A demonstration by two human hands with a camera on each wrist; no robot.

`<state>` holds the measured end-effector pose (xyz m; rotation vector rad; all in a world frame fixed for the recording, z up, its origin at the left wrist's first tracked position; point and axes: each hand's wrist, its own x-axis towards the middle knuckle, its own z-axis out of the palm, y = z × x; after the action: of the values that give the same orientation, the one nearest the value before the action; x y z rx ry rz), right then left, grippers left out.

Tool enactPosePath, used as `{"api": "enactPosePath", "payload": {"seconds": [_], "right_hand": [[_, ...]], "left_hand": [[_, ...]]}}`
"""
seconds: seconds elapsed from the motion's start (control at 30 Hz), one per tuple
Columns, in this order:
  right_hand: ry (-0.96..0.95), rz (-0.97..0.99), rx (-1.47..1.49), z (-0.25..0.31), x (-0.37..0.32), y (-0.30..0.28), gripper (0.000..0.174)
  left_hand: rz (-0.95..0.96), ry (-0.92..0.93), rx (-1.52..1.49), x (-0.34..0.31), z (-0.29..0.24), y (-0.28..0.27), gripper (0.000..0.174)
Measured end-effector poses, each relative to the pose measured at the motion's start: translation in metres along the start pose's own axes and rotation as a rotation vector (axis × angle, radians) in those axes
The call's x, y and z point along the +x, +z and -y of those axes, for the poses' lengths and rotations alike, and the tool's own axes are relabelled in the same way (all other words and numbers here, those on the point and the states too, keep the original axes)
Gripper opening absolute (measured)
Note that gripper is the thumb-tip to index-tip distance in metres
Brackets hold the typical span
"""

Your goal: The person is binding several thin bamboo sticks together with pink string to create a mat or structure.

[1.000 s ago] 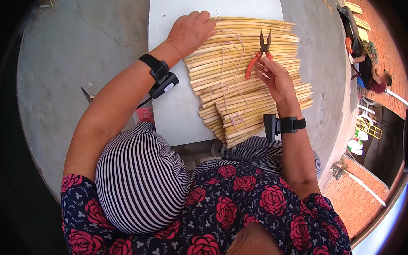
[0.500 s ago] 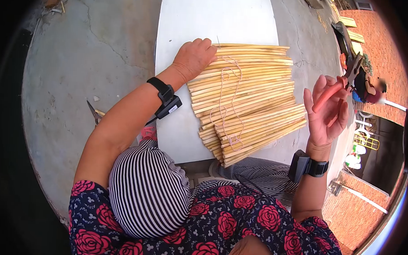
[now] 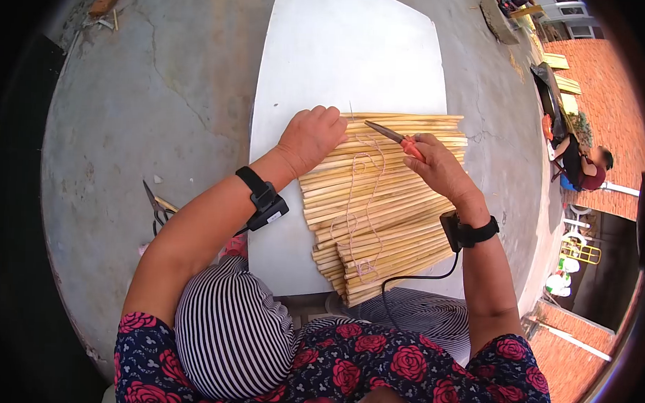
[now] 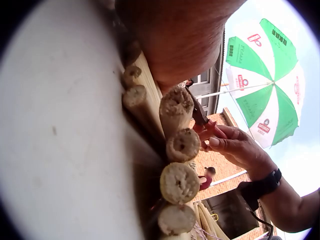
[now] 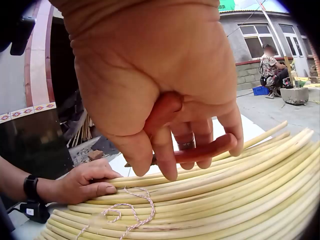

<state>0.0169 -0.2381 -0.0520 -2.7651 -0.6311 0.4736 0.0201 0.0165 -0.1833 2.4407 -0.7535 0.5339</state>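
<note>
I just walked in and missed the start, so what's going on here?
A person's right hand grips orange-handled pliers, their tips pointing toward the left hand. The left hand holds the far edge of a row of slender sticks laid side by side on a white tabletop. Loops of pink-and-white cord lie on the sticks.

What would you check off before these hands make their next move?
1. Pliers held by the handles: ok, in the right hand.
2. Left hand on the sticks: ok, it holds the far ones near their ends.
3. Thin needle-like piece within sight: ok, it sticks up beside the left hand.
4. Pliers' tips on that piece: not ok, they look short of it in the head view.
5. String lying straight: not ok, it loops loosely over the sticks.
6. String fastened to the needle-like piece: cannot tell, no view shows the join.
</note>
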Motion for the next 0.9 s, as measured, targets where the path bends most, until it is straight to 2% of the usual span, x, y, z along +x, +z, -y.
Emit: {"api": "enactPosePath", "payload": {"seconds": [0.1, 0.3, 0.5, 0.6, 0.7, 0.8, 0.9], "right_hand": [[-0.080, -0.015, -0.140, -0.005, 0.013, 0.003, 0.025], [-0.011, 0.152, -0.128, -0.001, 0.030, -0.004, 0.027], [-0.018, 0.148, -0.133, 0.008, 0.038, -0.012, 0.022], [-0.019, 0.204, -0.163, 0.009, 0.041, -0.018, 0.026], [0.063, 0.277, -0.190, 0.005, 0.048, -0.020, 0.029], [0.038, 0.166, -0.171, -0.002, 0.047, -0.011, 0.029], [0.022, 0.094, -0.124, -0.003, 0.043, -0.005, 0.032]], "left_hand": [[-0.032, 0.025, -0.031, -0.001, 0.002, 0.004, 0.026], [-0.049, 0.033, -0.043, 0.000, 0.001, 0.000, 0.028], [-0.058, 0.041, -0.015, 0.000, 0.001, 0.001, 0.029], [-0.050, 0.033, 0.001, 0.001, 0.000, 0.000, 0.030], [-0.055, 0.038, 0.007, 0.001, 0.000, -0.001, 0.030], [-0.055, 0.041, -0.004, 0.001, 0.001, 0.001, 0.029], [-0.098, 0.065, -0.039, 0.002, 0.002, 0.002, 0.017]]}}
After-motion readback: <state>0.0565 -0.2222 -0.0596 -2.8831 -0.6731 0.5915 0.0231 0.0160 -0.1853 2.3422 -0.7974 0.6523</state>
